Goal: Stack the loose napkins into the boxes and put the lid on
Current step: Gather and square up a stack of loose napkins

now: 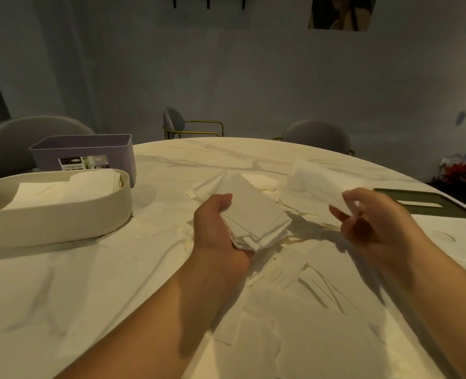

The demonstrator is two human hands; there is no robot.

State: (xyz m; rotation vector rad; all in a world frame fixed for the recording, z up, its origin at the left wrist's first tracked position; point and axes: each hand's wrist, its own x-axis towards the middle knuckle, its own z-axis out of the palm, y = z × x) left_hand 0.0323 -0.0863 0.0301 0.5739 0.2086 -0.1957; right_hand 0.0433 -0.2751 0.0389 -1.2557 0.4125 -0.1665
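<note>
1. Right hand point(371, 214): the thumb and first fingers point(338, 214) pinch the near corner of a single napkin point(316, 184). It is lifted off the table and blurred, and its free end points toward the far edge. The other fingers are loosely curled.
2. Left hand point(220, 225): the palm is up and cupped under a stack of napkins point(253, 214). The thumb point(222, 201) lies across the stack's near-left edge, and the fingers beneath are hidden. The single napkin hangs just right of the stack and apart from it.
3. Loose napkins point(281, 310): many are strewn flat over the middle and near side of the table point(226, 151), under and around both hands.
4. Cream box point(56, 214): it sits at the left edge and is partly filled with folded napkins point(70, 187). It has no lid on.
5. Purple box point(89, 151): it stands just behind the cream box and is open-topped. Its inside is not visible.
6. Green lid point(423, 203): it lies flat near the right edge, well apart from both boxes.
7. Progress, as judged: one box is part-loaded and a handful gathered. Most gathering, all of the purple box's filling and the lidding remain.
</note>
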